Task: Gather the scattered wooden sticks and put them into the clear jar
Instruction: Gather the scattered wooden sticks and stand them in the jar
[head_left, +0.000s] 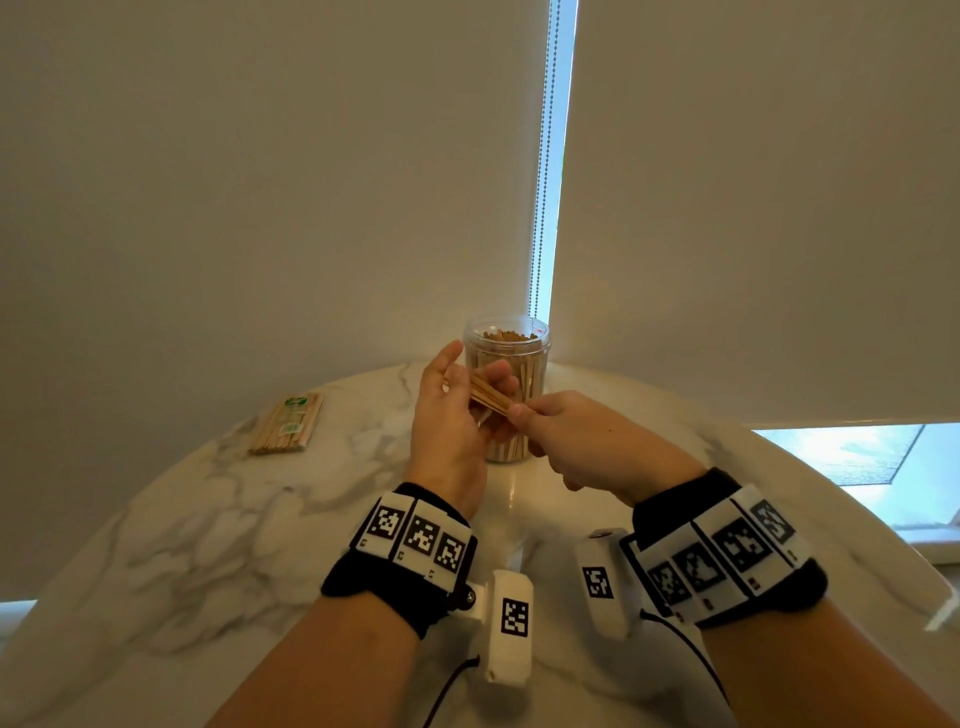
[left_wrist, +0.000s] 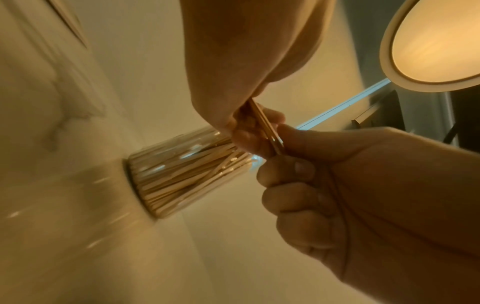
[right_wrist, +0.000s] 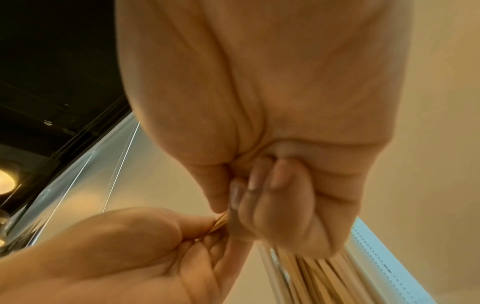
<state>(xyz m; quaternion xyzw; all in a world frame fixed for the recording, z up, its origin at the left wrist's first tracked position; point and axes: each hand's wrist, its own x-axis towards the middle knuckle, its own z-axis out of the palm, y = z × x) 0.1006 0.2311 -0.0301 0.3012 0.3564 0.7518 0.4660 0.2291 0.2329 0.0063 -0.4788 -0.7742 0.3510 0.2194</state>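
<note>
Sticks (head_left: 490, 398) bridge both hands' grip, just before the jar (head_left: 506, 364).

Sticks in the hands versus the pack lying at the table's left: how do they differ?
The held sticks are a loose bunch, up in the air before the clear jar, pinched by the left hand and right hand. The pack lies flat on the table, bound, green-labelled, untouched. Both are pale wood.
</note>
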